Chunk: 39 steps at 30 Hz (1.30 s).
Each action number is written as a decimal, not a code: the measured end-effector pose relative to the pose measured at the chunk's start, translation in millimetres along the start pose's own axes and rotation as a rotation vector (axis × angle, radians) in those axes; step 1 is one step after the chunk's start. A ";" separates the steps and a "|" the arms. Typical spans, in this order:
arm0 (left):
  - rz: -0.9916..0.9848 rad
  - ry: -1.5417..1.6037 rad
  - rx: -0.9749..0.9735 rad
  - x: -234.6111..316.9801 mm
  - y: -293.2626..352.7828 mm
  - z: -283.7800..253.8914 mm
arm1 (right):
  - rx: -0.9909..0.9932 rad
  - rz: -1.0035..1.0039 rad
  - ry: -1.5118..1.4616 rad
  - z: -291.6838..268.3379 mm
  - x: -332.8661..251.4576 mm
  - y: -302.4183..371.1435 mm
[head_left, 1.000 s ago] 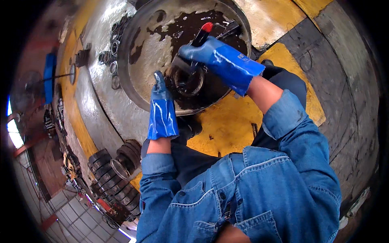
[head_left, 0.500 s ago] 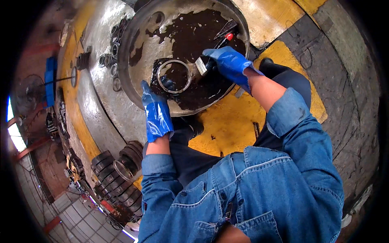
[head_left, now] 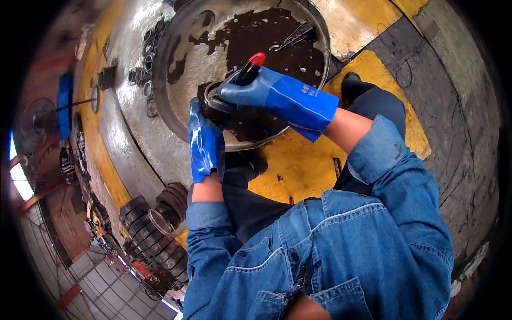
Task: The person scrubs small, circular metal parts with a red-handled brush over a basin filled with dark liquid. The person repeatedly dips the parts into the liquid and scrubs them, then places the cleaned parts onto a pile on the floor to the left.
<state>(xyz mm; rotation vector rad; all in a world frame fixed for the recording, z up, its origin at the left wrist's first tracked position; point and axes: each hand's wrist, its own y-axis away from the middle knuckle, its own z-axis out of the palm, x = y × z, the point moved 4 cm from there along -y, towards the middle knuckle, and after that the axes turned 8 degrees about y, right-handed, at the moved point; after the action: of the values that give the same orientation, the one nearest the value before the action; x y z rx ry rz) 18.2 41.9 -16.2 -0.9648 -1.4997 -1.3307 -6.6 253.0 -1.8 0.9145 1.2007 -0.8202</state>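
My left hand (head_left: 206, 141), in a blue rubber glove, is closed on a round metal ring (head_left: 209, 96) over the near left part of a wide round pan (head_left: 166, 109). Its thumb shows at the ring's left edge; the other fingers are mostly hidden. My right hand (head_left: 250, 92), gloved alike, is closed round a paintbrush (head_left: 248, 70) with a black, red-tipped handle. That hand lies over the ring and covers much of it. The brush's bristles are hidden under the glove. Dark liquid (head_left: 250, 40) covers part of the pan's floor.
Dark pliers-like tools (head_left: 297, 36) lie in the pan's far right. Several small metal rings (head_left: 148, 74) stand outside its left rim. Stacked dark ribbed parts (head_left: 152, 229) sit at my lower left. Yellow floor plate (head_left: 290, 168) lies between my legs; a fan (head_left: 40, 120) stands far left.
My right hand has moved left with the paintbrush, from beside the ring to over it. The dark tools at the pan's far right now show more fully. My left hand has barely moved.
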 end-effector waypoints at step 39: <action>0.514 -0.588 -0.203 38.7 65.1 -23.4 | 0.615 -0.260 0.917 -46.9 73.0 49.3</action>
<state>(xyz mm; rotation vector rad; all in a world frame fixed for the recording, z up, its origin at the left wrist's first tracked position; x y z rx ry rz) 70.7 26.4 41.3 -1.8464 -1.3920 -0.8660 32.0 312.7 -71.8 1.7781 1.9270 -1.0418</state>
